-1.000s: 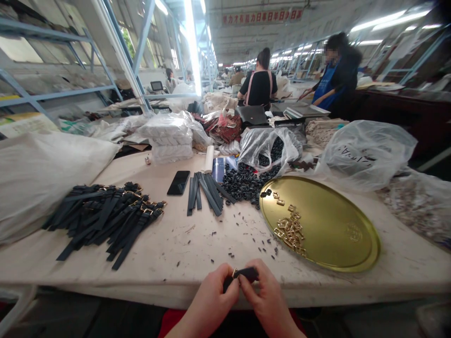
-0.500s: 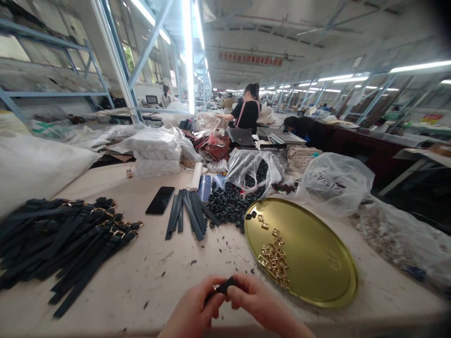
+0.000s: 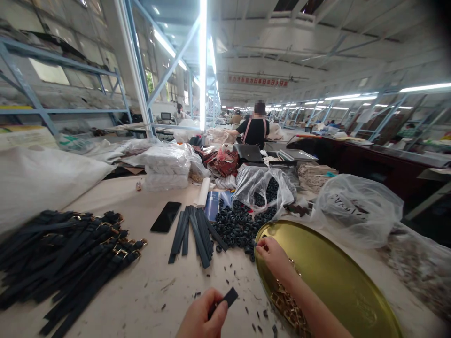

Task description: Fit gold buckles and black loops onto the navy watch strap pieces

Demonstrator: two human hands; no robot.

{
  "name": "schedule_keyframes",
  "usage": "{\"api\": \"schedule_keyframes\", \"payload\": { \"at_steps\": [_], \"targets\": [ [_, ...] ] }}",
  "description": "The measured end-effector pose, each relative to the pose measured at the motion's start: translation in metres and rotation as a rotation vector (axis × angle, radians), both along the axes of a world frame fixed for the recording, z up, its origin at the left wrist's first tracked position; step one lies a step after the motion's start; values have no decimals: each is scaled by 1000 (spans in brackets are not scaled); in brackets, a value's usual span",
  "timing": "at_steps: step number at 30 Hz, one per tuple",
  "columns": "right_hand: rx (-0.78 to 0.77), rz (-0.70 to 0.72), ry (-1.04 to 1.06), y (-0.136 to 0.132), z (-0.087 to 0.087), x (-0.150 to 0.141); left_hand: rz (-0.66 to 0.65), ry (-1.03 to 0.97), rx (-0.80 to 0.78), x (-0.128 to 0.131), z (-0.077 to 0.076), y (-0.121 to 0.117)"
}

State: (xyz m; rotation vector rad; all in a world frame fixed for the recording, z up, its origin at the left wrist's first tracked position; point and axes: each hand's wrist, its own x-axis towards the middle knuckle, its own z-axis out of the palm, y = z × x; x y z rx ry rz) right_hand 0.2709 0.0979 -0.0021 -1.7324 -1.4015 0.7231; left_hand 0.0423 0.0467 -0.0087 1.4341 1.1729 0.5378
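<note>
At the bottom centre, my left hand (image 3: pixel 204 313) is closed round a short dark strap (image 3: pixel 229 298), whose flat end sticks out past the thumb. My right hand (image 3: pixel 270 251) reaches to the upper left rim of the gold oval tray (image 3: pixel 331 263). Its thumb and fingers pinch a small black loop (image 3: pixel 256 244), mostly hidden by the fingertips. Gold buckles (image 3: pixel 287 300) lie in a cluster on the tray, partly covered by my right forearm. Beside the tray is a heap of black loops (image 3: pixel 234 225). Several loose dark straps (image 3: pixel 200 234) lie left of it.
A pile of buckled straps (image 3: pixel 81 253) covers the table's left side. A black phone (image 3: pixel 166 217) lies near the middle, with a white roll (image 3: pixel 203 192) behind it. Plastic bags (image 3: pixel 355 211) stand at the back and right. A person (image 3: pixel 256 129) works farther off.
My right hand has left the strap and moved up and right to the tray's edge, where it pinches a small loop. My left hand keeps the strap. The view has tilted up slightly.
</note>
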Motion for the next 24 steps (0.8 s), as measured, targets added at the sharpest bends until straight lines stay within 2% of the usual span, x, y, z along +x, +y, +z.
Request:
{"api": "schedule_keyframes", "payload": {
  "at_steps": [3, 4, 6, 7, 9, 13, 19, 24],
  "targets": [
    [-122, 163, 271, -44, 8, -35, 90, -33, 24, 7, 16, -3],
    [-187, 213, 517, -58, 9, -46, 91, -42, 35, 9, 20, -4],
    [-230, 195, 886, -79, 9, -65, 56, -25, 64, 10, 26, -8],
    [-229, 167, 998, -87, 8, -71, 30, -2, 79, 8, 27, -11],
    [-192, 130, 1007, -95, 2, -80, -26, 61, 88, 3, 28, -16],
    [-108, 167, 890, -99, -9, -88, -112, 134, 35, -8, 27, -26],
    [-171, 169, 872, -108, -3, -96, -170, -59, -48, -20, 27, -35],
    [-127, 184, 974, -120, -9, -108, -137, -65, -16, -26, 24, -39]
  ]
}}
